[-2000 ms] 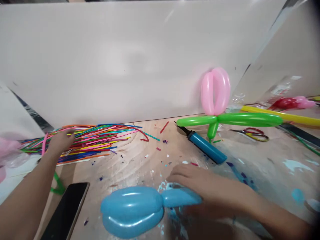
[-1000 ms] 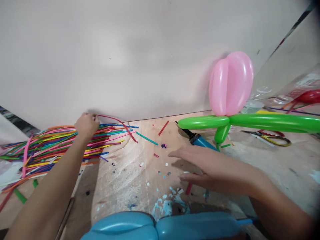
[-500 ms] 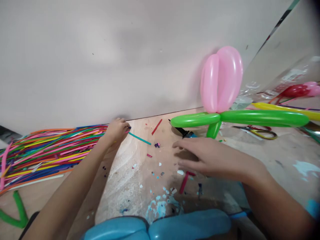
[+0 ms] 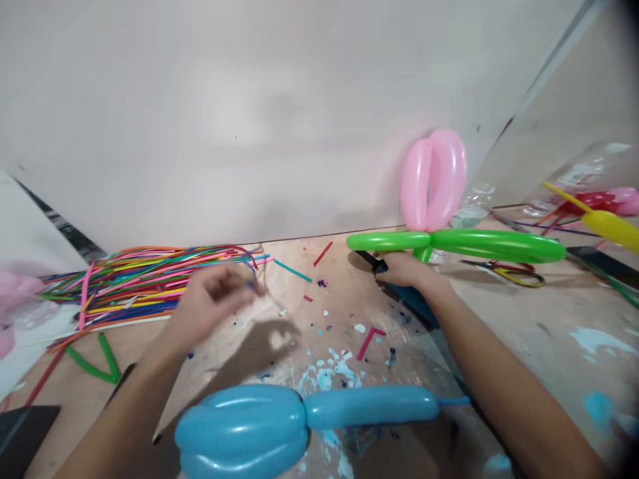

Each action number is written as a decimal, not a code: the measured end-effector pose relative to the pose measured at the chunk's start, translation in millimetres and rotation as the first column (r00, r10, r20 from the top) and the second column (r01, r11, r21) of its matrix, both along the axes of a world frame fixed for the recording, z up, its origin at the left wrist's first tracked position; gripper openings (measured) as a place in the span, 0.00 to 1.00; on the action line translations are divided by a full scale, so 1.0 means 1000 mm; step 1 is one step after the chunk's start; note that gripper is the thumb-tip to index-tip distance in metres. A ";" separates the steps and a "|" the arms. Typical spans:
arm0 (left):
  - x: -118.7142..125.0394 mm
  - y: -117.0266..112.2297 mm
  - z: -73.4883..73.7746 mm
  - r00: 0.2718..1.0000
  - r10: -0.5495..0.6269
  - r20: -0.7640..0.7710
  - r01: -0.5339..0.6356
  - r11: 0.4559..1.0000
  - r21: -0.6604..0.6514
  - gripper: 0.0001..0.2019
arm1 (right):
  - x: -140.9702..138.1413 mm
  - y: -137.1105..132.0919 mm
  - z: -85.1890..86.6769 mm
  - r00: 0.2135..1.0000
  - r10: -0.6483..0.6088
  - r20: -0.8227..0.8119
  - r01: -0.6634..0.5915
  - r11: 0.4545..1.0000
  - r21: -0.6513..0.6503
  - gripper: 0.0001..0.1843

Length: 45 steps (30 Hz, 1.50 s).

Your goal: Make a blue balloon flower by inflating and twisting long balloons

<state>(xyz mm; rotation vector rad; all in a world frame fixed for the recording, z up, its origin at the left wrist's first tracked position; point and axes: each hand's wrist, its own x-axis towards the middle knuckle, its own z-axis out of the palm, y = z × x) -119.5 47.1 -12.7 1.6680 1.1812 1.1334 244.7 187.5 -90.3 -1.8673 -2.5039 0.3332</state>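
My left hand (image 4: 214,303) is raised beside the bundle of uninflated balloons (image 4: 150,273), thumb and fingers curled together. A thin blurred strand shows by its fingertips; I cannot make out what it is. My right hand (image 4: 402,271) is wrapped round a hand balloon pump (image 4: 380,266), its black nozzle pointing up and left and its blue body partly hidden under the wrist. Just behind that hand stands a balloon flower with a pink head (image 4: 433,179) and green leaves (image 4: 494,245). A twisted blue balloon (image 4: 369,407) lies close to me.
Scissors (image 4: 516,271) lie at the right, near a yellow balloon (image 4: 614,228) and a clear plastic bag (image 4: 584,173). Balloon scraps, such as a teal strip (image 4: 293,270) and a magenta strip (image 4: 368,342), litter the board. A wall (image 4: 299,133) rises behind.
My left hand has pulled back from the balloon bundle toward me. My right hand has moved from open above the board to a grip on the pump. The view has shifted.
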 end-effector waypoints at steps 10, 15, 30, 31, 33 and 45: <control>0.094 -0.114 -0.087 0.623 -0.419 -0.660 0.350 0.905 -0.243 0.09 | -0.048 -0.045 0.029 0.973 0.201 -0.111 -0.183 0.971 0.153 0.24; 0.073 0.000 -0.086 0.884 0.088 -0.459 -0.018 0.988 0.155 0.11 | -0.065 -0.101 0.102 0.829 0.385 -0.404 -0.157 0.855 0.493 0.24; 0.084 -0.013 0.005 0.675 0.045 0.736 -0.095 0.995 0.027 0.11 | -0.128 -0.135 0.080 0.329 0.230 -0.916 -0.634 0.773 -0.034 0.25; 0.085 -0.016 0.005 0.677 0.042 0.734 -0.106 0.993 0.042 0.11 | -0.128 -0.137 0.081 0.327 0.245 -0.913 -0.653 0.756 -0.031 0.27; 0.085 -0.020 0.006 0.675 0.032 0.737 -0.096 0.994 0.045 0.11 | -0.129 -0.143 0.082 0.335 0.274 -0.902 -0.714 0.698 -0.053 0.30; 0.074 -0.023 0.006 0.699 0.085 0.710 -0.108 0.994 -0.012 0.15 | -0.137 -0.149 0.071 0.279 0.195 -0.940 -0.812 0.571 -0.122 0.27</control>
